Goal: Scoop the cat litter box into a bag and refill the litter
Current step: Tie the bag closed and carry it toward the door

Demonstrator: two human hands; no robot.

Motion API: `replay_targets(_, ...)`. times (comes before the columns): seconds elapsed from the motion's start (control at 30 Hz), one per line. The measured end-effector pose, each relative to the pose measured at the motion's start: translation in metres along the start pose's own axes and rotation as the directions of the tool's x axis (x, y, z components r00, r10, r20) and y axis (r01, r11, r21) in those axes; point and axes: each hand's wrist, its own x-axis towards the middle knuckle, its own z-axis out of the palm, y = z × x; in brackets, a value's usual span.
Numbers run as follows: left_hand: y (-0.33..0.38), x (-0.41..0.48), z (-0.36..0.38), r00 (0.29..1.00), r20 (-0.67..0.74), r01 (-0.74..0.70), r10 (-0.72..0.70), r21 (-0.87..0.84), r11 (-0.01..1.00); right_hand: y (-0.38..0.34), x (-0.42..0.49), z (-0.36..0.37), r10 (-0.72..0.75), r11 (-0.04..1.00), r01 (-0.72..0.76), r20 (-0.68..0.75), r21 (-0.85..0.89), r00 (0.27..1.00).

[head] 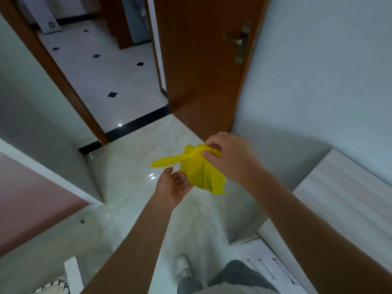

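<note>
A thin yellow plastic bag (198, 169) hangs crumpled in the air at the middle of the view, one handle sticking out to the left. My right hand (230, 155) pinches its gathered top between thumb and fingers. Just below and left of the bag, my left hand (175, 186) is held palm up with relaxed fingers, its fingertips hidden behind the bag's lower part. No litter box, scoop or litter is in sight.
A brown wooden door (203, 66) stands open ahead onto a white tiled hallway (101, 68) past a black threshold strip. A pink surface (31, 200) lies at the left, a pale cabinet (343, 196) at the right. My shoe (183, 267) stands on the glossy floor.
</note>
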Motion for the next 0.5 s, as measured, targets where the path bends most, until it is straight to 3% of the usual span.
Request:
replay_targets(0.23, 0.054, 0.068, 0.03, 0.998, 0.03, 0.053, -0.053, 0.003, 0.999, 0.028, 0.087, 0.017, 0.057, 0.998, -0.057, -0.013, 0.041, 0.998)
replay_targets(0.5, 0.14, 0.154, 0.065, 0.998, -0.059, 0.008, -0.011, -0.045, 0.999, 0.065, 0.223, 0.046, 0.005, 0.993, -0.01, 0.039, 0.117, 0.999)
